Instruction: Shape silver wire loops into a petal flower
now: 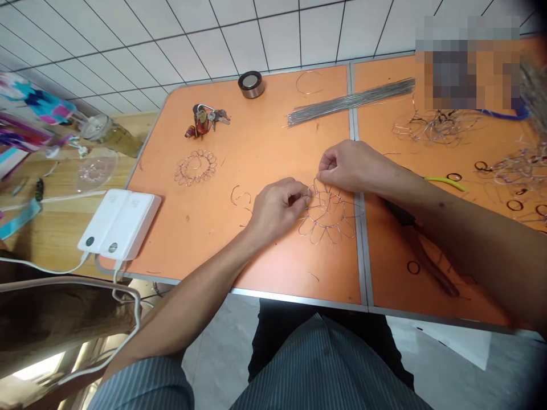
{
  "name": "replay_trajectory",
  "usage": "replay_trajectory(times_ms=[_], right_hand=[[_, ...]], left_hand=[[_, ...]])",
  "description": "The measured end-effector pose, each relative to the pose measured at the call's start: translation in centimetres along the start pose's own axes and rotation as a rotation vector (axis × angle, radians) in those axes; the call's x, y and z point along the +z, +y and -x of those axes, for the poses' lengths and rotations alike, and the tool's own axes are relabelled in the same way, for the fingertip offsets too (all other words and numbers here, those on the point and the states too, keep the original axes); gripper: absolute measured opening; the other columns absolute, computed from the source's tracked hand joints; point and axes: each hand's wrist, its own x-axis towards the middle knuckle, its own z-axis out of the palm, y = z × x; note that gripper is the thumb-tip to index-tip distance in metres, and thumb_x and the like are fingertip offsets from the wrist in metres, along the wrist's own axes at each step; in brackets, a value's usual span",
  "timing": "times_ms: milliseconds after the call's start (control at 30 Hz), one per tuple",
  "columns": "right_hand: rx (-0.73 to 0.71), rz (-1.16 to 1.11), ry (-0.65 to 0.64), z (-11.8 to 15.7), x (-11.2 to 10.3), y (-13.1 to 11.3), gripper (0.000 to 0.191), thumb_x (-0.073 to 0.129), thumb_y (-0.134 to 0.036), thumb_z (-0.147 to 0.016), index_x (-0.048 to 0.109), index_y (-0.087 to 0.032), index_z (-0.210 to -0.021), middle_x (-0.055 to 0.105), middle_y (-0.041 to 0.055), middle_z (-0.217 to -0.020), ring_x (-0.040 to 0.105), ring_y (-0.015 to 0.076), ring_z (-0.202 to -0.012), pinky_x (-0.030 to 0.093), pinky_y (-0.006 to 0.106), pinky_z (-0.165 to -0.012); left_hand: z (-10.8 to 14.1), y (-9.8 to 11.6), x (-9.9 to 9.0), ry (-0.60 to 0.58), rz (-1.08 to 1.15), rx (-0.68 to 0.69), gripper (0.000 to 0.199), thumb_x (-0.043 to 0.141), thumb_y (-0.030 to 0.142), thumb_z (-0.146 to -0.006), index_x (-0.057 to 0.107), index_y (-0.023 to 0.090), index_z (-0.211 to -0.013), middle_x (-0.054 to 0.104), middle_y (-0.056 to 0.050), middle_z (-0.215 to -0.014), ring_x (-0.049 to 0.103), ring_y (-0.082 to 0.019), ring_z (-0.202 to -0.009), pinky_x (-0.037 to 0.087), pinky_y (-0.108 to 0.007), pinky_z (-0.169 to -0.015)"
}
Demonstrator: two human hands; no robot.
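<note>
A flower-shaped wire frame [326, 209], a ring with thin looped petals, lies on the orange table [205, 222] just left of the grey seam. My left hand [280, 206] pinches its upper left edge between thumb and fingers. At the top of the frame, my right hand [342, 165] is closed on a wire petal. A smaller looped wire flower [195, 168] rests further left, with short bent wire pieces [241, 196] between it and my left hand.
Straight wires [350, 102] lie in a bundle near the back, beside a tape roll [251, 84] and keys [207, 118]. White power banks [119, 224] sit at the left edge. Pliers [427, 262] lie under my right forearm. Tangled wire [440, 125] is at the right.
</note>
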Motion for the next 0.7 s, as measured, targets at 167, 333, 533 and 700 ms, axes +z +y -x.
replay_trajectory(times_ms=[167,333,533,700], right_hand=[[-0.007,-0.003,-0.041,-0.7,0.1,0.1,0.015,0.083,-0.015,-0.08,0.085,-0.026,-0.09,0.09,0.0052,-0.098,0.079,0.0277,-0.092,0.052,0.039,-0.07],[0.001,-0.042,-0.072,-0.9,0.1,0.0,0.018,0.081,-0.011,-0.079,0.084,-0.026,-0.087,0.088,0.0044,-0.093,0.077,0.026,-0.088,0.051,0.038,-0.069],[-0.166,-0.015,-0.068,-1.6,0.1,0.4,0.038,0.081,-0.005,-0.078,0.091,-0.025,-0.109,0.092,0.0048,-0.112,0.083,0.0269,-0.1,0.056,0.036,-0.079],[-0.302,0.093,-0.168,-2.8,-0.3,0.4,0.049,0.079,-0.001,-0.075,0.095,-0.031,-0.111,0.092,0.0043,-0.114,0.082,0.0288,-0.102,0.055,0.037,-0.078]], left_hand=[[0.1,-0.1,0.1,0.011,0.012,0.009,0.015,0.07,0.022,-0.105,0.083,0.022,-0.096,0.083,-0.004,-0.096,0.068,-0.018,-0.081,0.046,-0.035,-0.075],[0.0,-0.1,0.0,0.008,0.017,0.01,0.015,0.07,0.022,-0.104,0.083,0.022,-0.096,0.081,-0.004,-0.095,0.067,-0.018,-0.081,0.046,-0.035,-0.075],[0.0,-0.1,0.0,0.014,0.002,0.02,0.015,0.07,0.022,-0.104,0.083,0.022,-0.095,0.08,-0.004,-0.092,0.065,-0.018,-0.079,0.045,-0.036,-0.074],[0.0,-0.3,0.1,0.029,0.002,0.027,0.014,0.072,0.023,-0.103,0.082,0.022,-0.093,0.081,-0.004,-0.093,0.066,-0.018,-0.078,0.045,-0.036,-0.073]])
